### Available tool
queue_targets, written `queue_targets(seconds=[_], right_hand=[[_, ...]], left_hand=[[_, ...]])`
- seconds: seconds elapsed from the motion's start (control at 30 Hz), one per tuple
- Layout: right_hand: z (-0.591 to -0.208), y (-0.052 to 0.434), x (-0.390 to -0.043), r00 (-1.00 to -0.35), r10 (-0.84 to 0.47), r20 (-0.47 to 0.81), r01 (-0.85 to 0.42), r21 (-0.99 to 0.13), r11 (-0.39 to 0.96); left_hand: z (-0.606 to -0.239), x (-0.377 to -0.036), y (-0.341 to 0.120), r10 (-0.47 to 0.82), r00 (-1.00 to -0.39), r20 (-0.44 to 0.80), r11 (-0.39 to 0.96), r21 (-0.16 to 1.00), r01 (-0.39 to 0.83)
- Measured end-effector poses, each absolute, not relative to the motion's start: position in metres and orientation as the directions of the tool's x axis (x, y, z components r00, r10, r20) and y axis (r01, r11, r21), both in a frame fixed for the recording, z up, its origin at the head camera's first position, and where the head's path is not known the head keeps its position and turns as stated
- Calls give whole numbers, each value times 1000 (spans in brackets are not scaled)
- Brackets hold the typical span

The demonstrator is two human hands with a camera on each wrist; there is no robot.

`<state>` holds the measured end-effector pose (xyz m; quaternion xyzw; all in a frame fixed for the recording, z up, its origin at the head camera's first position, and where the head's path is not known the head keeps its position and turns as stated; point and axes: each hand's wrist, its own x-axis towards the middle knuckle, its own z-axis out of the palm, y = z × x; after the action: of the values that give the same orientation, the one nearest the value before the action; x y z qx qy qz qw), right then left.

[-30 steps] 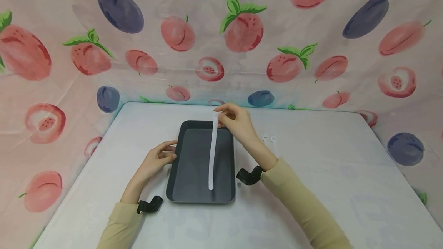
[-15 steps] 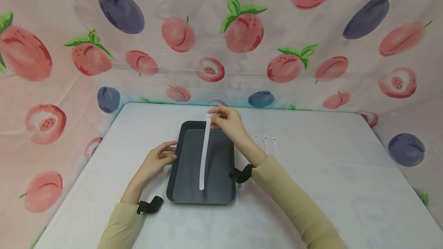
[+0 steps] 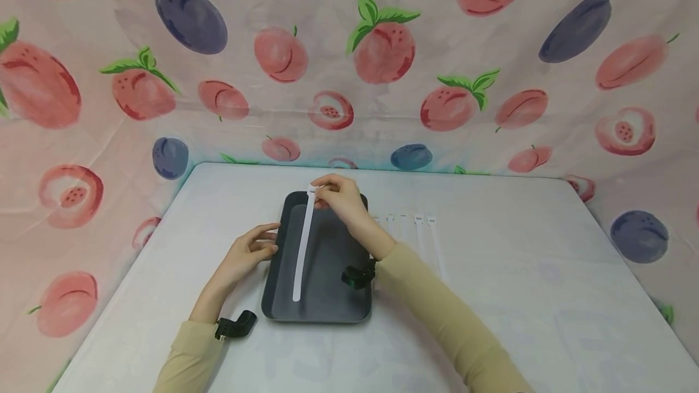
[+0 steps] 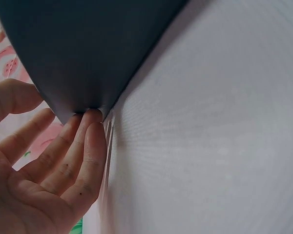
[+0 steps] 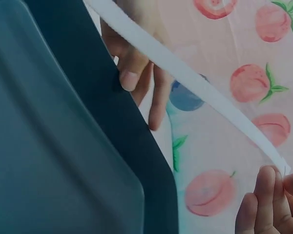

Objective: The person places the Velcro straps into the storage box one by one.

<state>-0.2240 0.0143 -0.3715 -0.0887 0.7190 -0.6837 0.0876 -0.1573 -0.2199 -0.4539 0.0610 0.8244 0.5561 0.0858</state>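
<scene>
In the head view my right hand (image 3: 340,199) pinches the slotted head of a white hook-and-loop cable strap (image 3: 303,247) between thumb and fingers. The strap hangs lengthwise over the left half of a dark grey rectangular tray (image 3: 341,247). From the right wrist, the same strap (image 5: 195,85) runs as a long narrow band from the fingertips across the tray's edge. My left hand (image 3: 248,252) lies beside the tray's left side, fingers fairly straight. In the left wrist view its fingertips touch the tray's outer wall (image 4: 83,63).
Several more white straps (image 3: 419,226) lie in a row on the white table (image 3: 519,272), right of the tray and partly behind my right forearm. A fruit-print cloth (image 3: 218,126) hangs behind the table.
My right hand has moved left and slightly nearer with the strap, carrying it across the tray from its right half to its left. More straps on the table show. The left hand stays put.
</scene>
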Motion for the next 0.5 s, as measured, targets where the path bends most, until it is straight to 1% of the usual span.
queue_targets(seconds=[0.23,0.5], right_hand=[[-381,4,-227,-968,-245,-44,34,-998,43],[-401,-8,-233,-967,-229,-111,105,-994,38]], left_hand=[[-453,-158,-219,193,-979,-71,370,929,5],[-454,-158,-219,194,-978,-75,360,933,0]])
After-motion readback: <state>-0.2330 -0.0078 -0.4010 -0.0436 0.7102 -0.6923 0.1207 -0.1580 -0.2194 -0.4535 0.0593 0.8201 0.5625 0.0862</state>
